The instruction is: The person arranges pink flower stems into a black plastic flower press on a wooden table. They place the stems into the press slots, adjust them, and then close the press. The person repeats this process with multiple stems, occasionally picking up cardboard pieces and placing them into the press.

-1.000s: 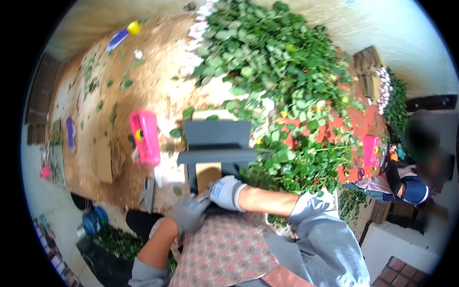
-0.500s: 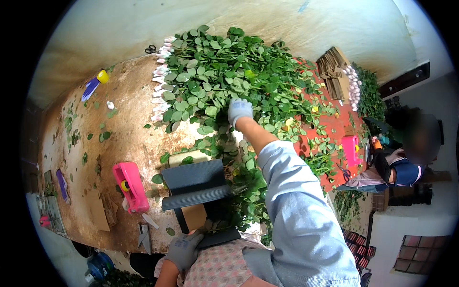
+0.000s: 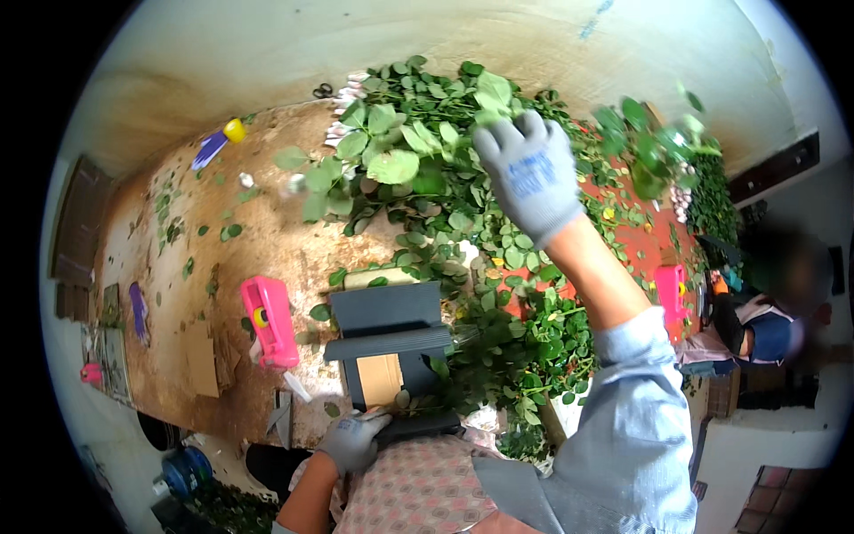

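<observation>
My right hand [image 3: 529, 173], in a grey glove, is raised over the leaf pile and closed round a leafy rose stem [image 3: 396, 166]. Blurred leaves spread out on both sides of the fist, with a whitish tip at the left. Below it lies a heap of leafy stems [image 3: 436, 98], their white-covered heads lined up on the left. Close to my body, my gloved left hand [image 3: 354, 442] is curled at the near edge of a black ribbed stand [image 3: 387, 307], which has brown cardboard [image 3: 380, 381] in it. Its fingertips are partly hidden.
Left of the stand are a pink tape dispenser [image 3: 269, 320], cardboard pieces [image 3: 206, 356] and scissors [image 3: 281, 418]. A purple-and-yellow item [image 3: 218, 144] lies farther back. At the right, a person [image 3: 756, 329] works by a red tabletop and another pink dispenser [image 3: 670, 292].
My right hand has lifted off the heap, up and to the right, with a leafy stem in it. The left hand stays at the stand's near edge. The view has shifted slightly.
</observation>
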